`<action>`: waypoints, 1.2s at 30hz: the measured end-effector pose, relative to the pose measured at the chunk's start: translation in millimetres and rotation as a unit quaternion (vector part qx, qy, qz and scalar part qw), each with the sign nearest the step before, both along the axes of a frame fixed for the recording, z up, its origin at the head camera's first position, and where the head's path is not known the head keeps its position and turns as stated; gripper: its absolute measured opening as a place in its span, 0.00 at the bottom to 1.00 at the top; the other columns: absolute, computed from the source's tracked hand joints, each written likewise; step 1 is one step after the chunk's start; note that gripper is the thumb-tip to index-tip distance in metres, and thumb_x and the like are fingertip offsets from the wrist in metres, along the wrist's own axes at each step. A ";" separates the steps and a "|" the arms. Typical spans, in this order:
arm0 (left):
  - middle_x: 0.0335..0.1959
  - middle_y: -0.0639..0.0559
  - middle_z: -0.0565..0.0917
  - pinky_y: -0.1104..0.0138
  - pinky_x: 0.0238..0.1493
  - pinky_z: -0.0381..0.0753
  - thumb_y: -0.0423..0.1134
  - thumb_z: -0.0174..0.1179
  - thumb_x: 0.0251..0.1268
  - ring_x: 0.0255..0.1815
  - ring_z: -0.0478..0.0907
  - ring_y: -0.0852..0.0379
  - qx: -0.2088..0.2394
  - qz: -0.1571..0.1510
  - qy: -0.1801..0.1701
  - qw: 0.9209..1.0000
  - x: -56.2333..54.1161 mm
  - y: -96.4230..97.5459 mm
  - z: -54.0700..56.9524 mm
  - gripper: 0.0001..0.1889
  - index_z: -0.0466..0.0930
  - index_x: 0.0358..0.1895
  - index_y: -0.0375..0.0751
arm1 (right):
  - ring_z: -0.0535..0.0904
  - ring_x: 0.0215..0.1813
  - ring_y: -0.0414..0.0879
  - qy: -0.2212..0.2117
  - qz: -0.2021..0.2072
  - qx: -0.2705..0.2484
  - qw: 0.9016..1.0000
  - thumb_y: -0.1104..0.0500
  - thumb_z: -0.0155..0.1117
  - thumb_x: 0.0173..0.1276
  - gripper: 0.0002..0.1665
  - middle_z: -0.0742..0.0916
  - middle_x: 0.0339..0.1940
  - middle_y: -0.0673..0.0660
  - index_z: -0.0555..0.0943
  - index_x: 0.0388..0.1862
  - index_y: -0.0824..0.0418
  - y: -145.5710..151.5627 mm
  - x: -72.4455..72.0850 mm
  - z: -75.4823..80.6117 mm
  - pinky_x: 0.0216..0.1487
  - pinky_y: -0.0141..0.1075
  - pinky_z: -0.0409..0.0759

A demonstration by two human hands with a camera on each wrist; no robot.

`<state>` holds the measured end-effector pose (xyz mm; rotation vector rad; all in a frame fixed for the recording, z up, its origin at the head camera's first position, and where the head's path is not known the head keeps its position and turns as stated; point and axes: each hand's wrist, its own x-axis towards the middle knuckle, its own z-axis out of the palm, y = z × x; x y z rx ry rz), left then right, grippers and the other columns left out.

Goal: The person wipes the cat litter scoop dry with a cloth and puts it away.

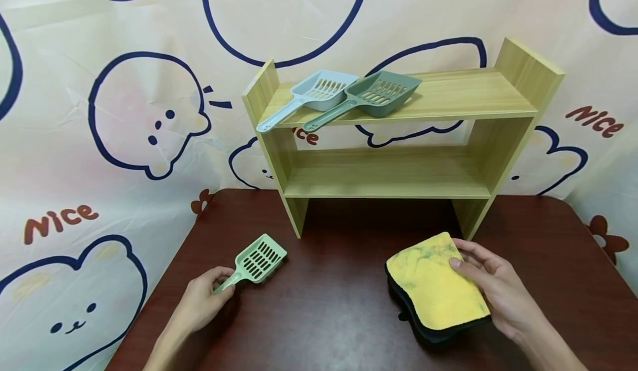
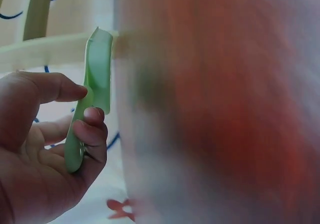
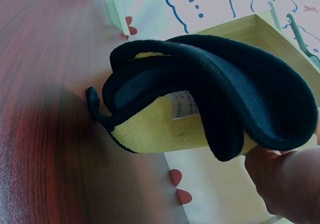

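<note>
My left hand (image 1: 201,299) pinches the handle of a light green slotted litter scoop (image 1: 259,258), its head pointing away toward the shelf. In the left wrist view the scoop (image 2: 100,69) is seen edge-on, fingers curled about its handle, close over the table. On the right, my right hand (image 1: 493,285) grips a folded yellow cloth (image 1: 433,282) with dark edging by its right side, thumb on top. The right wrist view shows the folded cloth (image 3: 165,119) from its edge, with dark layers, a white label and a small loop; most of that hand is hidden behind it.
A wooden two-tier shelf (image 1: 389,171) stands at the back of the dark red-brown table (image 1: 319,315). On its top board lie a light blue scoop (image 1: 324,89) and a grey-green scoop (image 1: 384,93), handles jutting over the front edge. A printed cloth backdrop (image 1: 149,205) hangs behind.
</note>
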<state>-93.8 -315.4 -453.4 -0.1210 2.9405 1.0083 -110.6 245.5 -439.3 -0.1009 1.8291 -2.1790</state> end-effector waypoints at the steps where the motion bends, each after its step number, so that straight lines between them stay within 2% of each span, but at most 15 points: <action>1: 0.44 0.49 0.90 0.70 0.37 0.77 0.32 0.68 0.70 0.36 0.81 0.60 0.002 -0.004 0.007 1.000 -0.5 3.4 2.2 0.15 0.85 0.58 0.38 | 0.91 0.45 0.46 -0.003 -0.003 -0.001 1.000 0.61 0.55 0.86 0.22 0.90 0.54 0.45 0.79 0.70 0.40 -0.3 0.0 0.2 0.37 0.46 0.91; 9: 0.42 0.51 0.90 0.70 0.37 0.79 0.30 0.75 0.63 0.37 0.82 0.62 0.007 -0.039 0.062 0.997 -8.1 34.3 15.5 0.17 0.87 0.54 0.40 | 0.92 0.45 0.48 -0.008 -0.007 -0.007 1.000 0.64 0.59 0.84 0.25 0.89 0.55 0.46 0.79 0.71 0.39 -1.5 -1.1 3.8 0.38 0.47 0.92; 16: 0.39 0.57 0.88 0.68 0.41 0.80 0.28 0.77 0.61 0.38 0.81 0.62 0.006 -0.090 0.127 0.988 -19.9 64.8 26.2 0.16 0.88 0.50 0.45 | 0.92 0.43 0.47 0.010 -0.009 0.002 1.000 0.63 0.58 0.85 0.24 0.91 0.53 0.46 0.80 0.70 0.40 0.2 -3.8 9.7 0.36 0.46 0.91; 24: 0.38 0.60 0.86 0.68 0.42 0.78 0.28 0.77 0.60 0.36 0.78 0.63 0.016 -0.135 0.155 0.979 -34.2 94.9 37.2 0.15 0.89 0.48 0.49 | 0.92 0.42 0.47 0.019 -0.009 0.021 1.000 0.62 0.59 0.85 0.23 0.91 0.52 0.46 0.80 0.70 0.41 0.3 -6.5 16.1 0.36 0.47 0.91; 30: 0.40 0.58 0.87 0.67 0.44 0.78 0.28 0.75 0.63 0.38 0.78 0.64 0.019 -0.170 0.166 0.971 -46.3 115.9 44.9 0.14 0.90 0.48 0.48 | 0.93 0.42 0.48 0.024 -0.002 0.046 0.999 0.60 0.61 0.84 0.23 0.91 0.53 0.46 0.78 0.72 0.44 -1.6 -10.0 22.3 0.37 0.49 0.91; 36: 0.42 0.56 0.88 0.66 0.46 0.79 0.30 0.76 0.63 0.40 0.79 0.61 0.034 -0.181 0.163 0.969 -57.0 138.2 52.9 0.14 0.90 0.49 0.48 | 0.93 0.41 0.50 0.033 0.012 0.059 0.998 0.59 0.62 0.83 0.24 0.91 0.54 0.46 0.77 0.75 0.48 -3.1 -15.7 27.0 0.37 0.49 0.91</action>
